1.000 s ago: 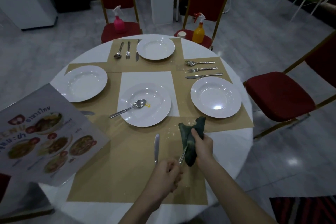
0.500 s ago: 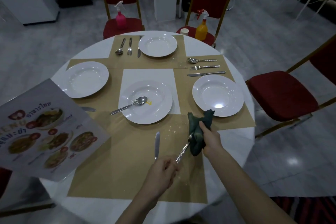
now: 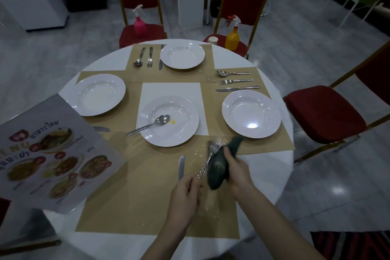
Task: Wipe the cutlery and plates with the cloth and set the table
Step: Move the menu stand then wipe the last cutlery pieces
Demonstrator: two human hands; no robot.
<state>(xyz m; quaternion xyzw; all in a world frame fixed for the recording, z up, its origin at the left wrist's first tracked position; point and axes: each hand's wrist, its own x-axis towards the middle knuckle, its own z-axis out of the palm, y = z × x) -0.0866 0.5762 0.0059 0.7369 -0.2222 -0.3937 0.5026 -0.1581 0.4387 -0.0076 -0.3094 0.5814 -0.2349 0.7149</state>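
Gripping fork (image 3: 213,154) handle in my left hand (image 3: 185,196), tines bare, dark cloth (image 3: 219,167) bunched in my right hand (image 3: 237,171) just beside, knife (image 3: 181,167) on counter (image 3: 261,175)

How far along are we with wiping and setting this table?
Looks done: the far setting and right setting each have a plate with spoon, fork and knife. In hand: left hand holds a fork, right hand grips the cloth. Left: the stained centre plate with its spoon, the near knife, and the left plate's cutlery.
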